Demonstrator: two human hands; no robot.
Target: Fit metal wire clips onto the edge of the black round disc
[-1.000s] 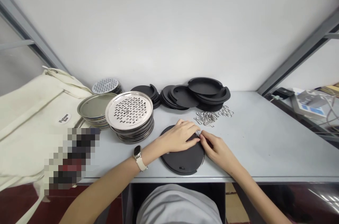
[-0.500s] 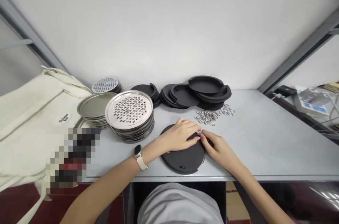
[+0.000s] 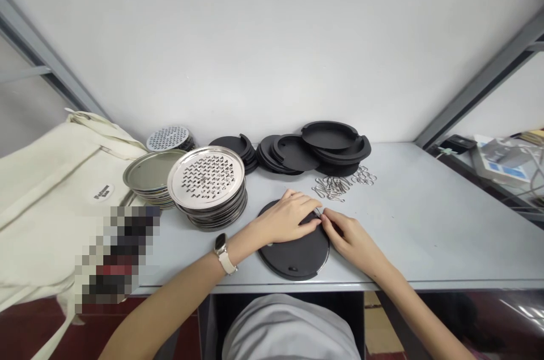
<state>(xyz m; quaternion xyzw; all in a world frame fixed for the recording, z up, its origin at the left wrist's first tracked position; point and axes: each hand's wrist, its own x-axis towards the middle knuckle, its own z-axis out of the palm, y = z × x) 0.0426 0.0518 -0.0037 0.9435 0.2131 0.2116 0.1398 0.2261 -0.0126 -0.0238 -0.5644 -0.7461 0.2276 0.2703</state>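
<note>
A round black disc (image 3: pixel 293 258) lies flat near the table's front edge, with a small slot at its near side and a shiny strip along its right rim. My left hand (image 3: pixel 289 218) rests across its upper part, fingers curled towards the far right rim and thumb bent, holding it down. At that rim, my right hand (image 3: pixel 340 229) pinches a thin metal hook (image 3: pixel 318 212) between thumb and forefinger; most of it is hidden by the fingers. Beyond my hands lies a loose pile of small metal hooks (image 3: pixel 331 187), with several metal rings (image 3: pixel 364 176) beside it.
To the left stand stacks of round metal grater plates (image 3: pixel 208 177) and plain metal discs (image 3: pixel 155 170). Black round covers (image 3: pixel 329 136) are piled along the wall. A cream cloth bag (image 3: pixel 51 201) hangs over the table's left side. Boxes and cables (image 3: pixel 501 161) sit at the far right.
The fingers of my left hand have shifted slightly at the rim, and a bit more of the metal hook shows. Otherwise both hands and the disc stay in place.
</note>
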